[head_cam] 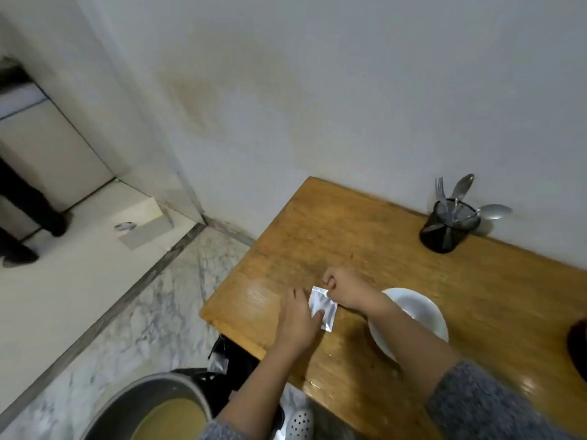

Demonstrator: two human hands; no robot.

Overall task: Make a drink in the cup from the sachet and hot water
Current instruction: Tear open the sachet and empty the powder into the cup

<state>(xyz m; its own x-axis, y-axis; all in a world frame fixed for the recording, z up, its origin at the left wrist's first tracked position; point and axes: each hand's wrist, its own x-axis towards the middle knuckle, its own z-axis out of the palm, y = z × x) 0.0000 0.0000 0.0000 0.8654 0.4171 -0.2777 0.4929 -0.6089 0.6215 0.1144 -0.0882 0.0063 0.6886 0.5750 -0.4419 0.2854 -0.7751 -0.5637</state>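
Note:
A small silvery sachet (322, 308) is held just above the wooden table (397, 274), near its left front corner. My left hand (297, 322) grips the sachet's lower part, thumb on its face. Pinched on the sachet's top corner is my right hand (344, 285). Right behind my right forearm stands a white cup or bowl (419, 312) on the table, partly hidden by the arm. No hot water source is in view.
A black holder (446, 230) with spoons and a fork stands by the wall at the back. A dark object (578, 347) is cut off at the right edge. Below the table are a black bin bag (228, 363) and a metal pot (149, 408). A person's legs (28, 214) stand far left.

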